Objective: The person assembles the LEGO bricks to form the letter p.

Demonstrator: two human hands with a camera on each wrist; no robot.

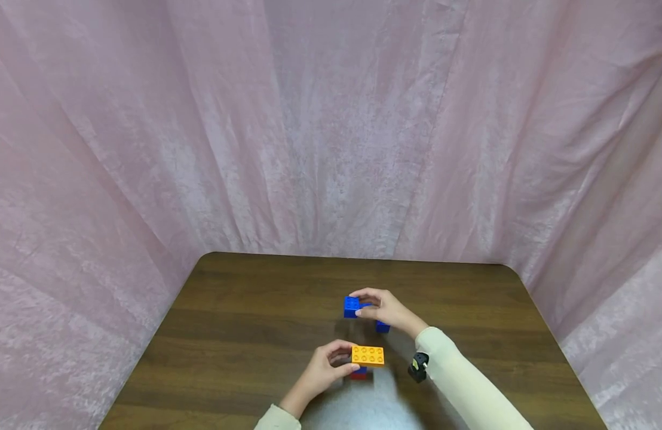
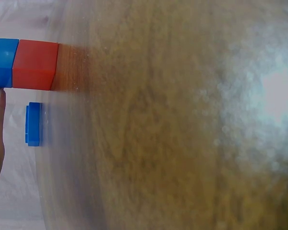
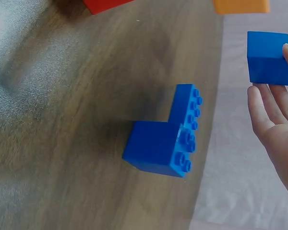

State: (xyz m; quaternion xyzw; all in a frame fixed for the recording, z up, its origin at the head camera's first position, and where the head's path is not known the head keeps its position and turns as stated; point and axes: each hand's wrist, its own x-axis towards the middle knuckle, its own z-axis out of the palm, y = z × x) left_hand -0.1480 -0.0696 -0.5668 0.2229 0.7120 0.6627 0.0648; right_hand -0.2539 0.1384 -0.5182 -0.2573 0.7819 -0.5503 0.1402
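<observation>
In the head view, my left hand (image 1: 321, 371) has thumb and fingers curled around the left side of a brick stack. An orange eight-stud brick (image 1: 368, 356) tops it, over a blue brick (image 2: 1, 62) and a red brick (image 2: 34, 64) at the bottom. The left wrist view shows fingertips right against the blue brick. My right hand (image 1: 386, 309) pinches a small square blue brick (image 3: 269, 57) between thumb and fingers, held up off the table. Below it stand another square blue brick (image 3: 153, 146) and a thin, long blue brick (image 3: 182, 103), studs upward, partly hidden by that hand in the head view.
The brown wooden table (image 1: 245, 316) has rounded far corners. Pink curtains (image 1: 331, 131) hang behind it and along both sides. A black device (image 1: 419, 366) sits at the right sleeve's cuff. Light glares off the tabletop near the front.
</observation>
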